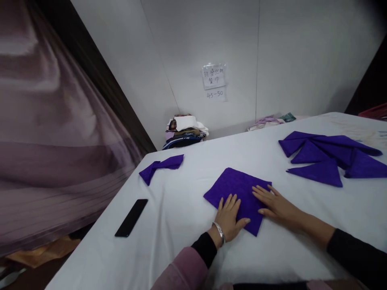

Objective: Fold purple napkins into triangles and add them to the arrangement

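A purple cloth napkin (234, 185), folded into a flat, roughly square shape, lies on the white-covered table in front of me. My left hand (230, 217), with a silver bracelet at the wrist, rests flat on its near left part, fingers stretched out. On its right edge lies my right hand (273, 203), fingers extended and palm down. Neither hand grips the cloth. Parts of the near and right edges are hidden under my hands.
A bow-shaped purple napkin (161, 164) lies at the back left, with a black phone (132, 218) nearer me. Several folded purple napkins (322, 171) overlap at the right. Piled cloths (186, 133) stand beyond the far edge of the table (181, 201). A pink curtain (60, 141) hangs left.
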Motion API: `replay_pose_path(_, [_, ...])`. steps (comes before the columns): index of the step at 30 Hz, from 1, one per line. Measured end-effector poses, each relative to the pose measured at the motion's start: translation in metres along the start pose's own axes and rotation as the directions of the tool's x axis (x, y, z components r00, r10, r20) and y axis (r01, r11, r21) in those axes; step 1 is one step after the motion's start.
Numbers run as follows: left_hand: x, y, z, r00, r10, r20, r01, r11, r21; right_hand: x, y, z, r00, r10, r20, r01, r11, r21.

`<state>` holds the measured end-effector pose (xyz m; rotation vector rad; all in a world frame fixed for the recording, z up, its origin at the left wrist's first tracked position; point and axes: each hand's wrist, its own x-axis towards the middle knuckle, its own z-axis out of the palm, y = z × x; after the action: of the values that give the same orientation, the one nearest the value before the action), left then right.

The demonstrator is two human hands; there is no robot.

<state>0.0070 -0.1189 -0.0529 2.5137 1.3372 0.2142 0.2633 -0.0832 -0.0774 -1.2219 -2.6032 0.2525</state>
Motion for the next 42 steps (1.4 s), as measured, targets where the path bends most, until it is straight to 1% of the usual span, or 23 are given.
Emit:
replay_pose_path(1, [0.001,-0.006,-0.003,0.999,-0.028,-0.027,0.029,0.999,0.018,0.003,-0.005,0.003,1.000,-0.026,0.004,0.026,1.000,0.012])
replay_pose_path(3, [0.004,-0.021,-0.008,0.990,-0.128,-0.068,0.133,0.988,0.075,0.007,-0.006,0.009,0.999,-0.032,0.006,0.032,0.999,0.022])
replay_pose_path(5, [0.005,-0.039,-0.010,0.967,-0.245,-0.069,0.252,0.961,0.115,0.004,0.002,0.013,1.000,0.018,0.008,-0.018,1.000,0.015])
replay_pose_path(7, [0.005,-0.053,-0.009,0.949,-0.310,-0.058,0.315,0.940,0.131,-0.003,0.016,0.015,0.996,0.091,0.010,-0.091,0.996,-0.004])
replay_pose_path(10, [0.003,-0.062,-0.004,0.949,-0.308,-0.063,0.314,0.940,0.135,-0.017,0.037,0.015,0.983,0.185,-0.004,-0.185,0.981,-0.054])
replay_pose_path(13, [0.001,-0.061,-0.001,0.951,-0.300,-0.070,0.307,0.943,0.126,-0.027,0.048,0.013,0.975,0.221,-0.028,-0.222,0.971,-0.085])
replay_pose_path(16, [0.002,-0.060,-0.004,0.943,-0.323,-0.080,0.330,0.940,0.088,-0.028,0.049,0.011,0.974,0.227,-0.019,-0.228,0.971,-0.068])
replay_pose_path(19, [0.010,-0.064,-0.011,0.911,-0.388,-0.140,0.396,0.918,0.032,-0.022,0.048,0.007,0.963,0.269,-0.022,-0.269,0.963,-0.011])
replay_pose_path(21, [0.021,-0.070,-0.018,0.891,-0.412,-0.191,0.422,0.906,0.013,-0.016,0.048,0.003,0.951,0.302,-0.071,-0.301,0.953,0.022])
replay_pose_path(23, [0.034,-0.075,-0.024,0.885,-0.412,-0.217,0.423,0.906,0.005,-0.010,0.048,0.000,0.937,0.325,-0.126,-0.323,0.946,0.033])
replay_pose_path(24, [0.042,-0.078,-0.027,0.884,-0.415,-0.216,0.424,0.906,-0.005,-0.008,0.048,-0.001,0.932,0.333,-0.144,-0.332,0.943,0.029])
replay_pose_path(26, [0.059,-0.081,-0.033,0.873,-0.455,-0.173,0.452,0.890,-0.058,-0.003,0.048,-0.001,0.923,0.346,-0.167,-0.350,0.937,0.008])
replay_pose_path(29, [0.083,-0.083,-0.037,0.833,-0.549,-0.064,0.538,0.832,-0.136,0.002,0.048,0.001,0.910,0.366,-0.194,-0.377,0.926,-0.021])
replay_pose_path(31, [0.096,-0.086,-0.039,0.809,-0.588,-0.008,0.580,0.800,-0.151,0.005,0.049,0.002,0.903,0.382,-0.198,-0.394,0.919,-0.022])
replay_pose_path(34, [0.110,-0.089,-0.039,0.797,-0.603,0.041,0.600,0.782,-0.166,0.012,0.051,0.001,0.888,0.426,-0.172,-0.436,0.900,-0.024])
replay_pose_path(36, [0.112,-0.090,-0.039,0.799,-0.600,0.049,0.597,0.780,-0.189,0.016,0.053,-0.001,0.874,0.468,-0.131,-0.474,0.880,-0.016])
replay_pose_path(39, [0.107,-0.090,-0.038,0.797,-0.604,0.024,0.589,0.768,-0.250,0.022,0.055,-0.006,0.856,0.516,-0.026,-0.515,0.856,0.048])
replay_pose_path(42, [0.095,-0.093,-0.038,0.778,-0.629,-0.007,0.589,0.732,-0.342,0.031,0.056,-0.013,0.844,0.526,0.100,-0.535,0.839,0.099])
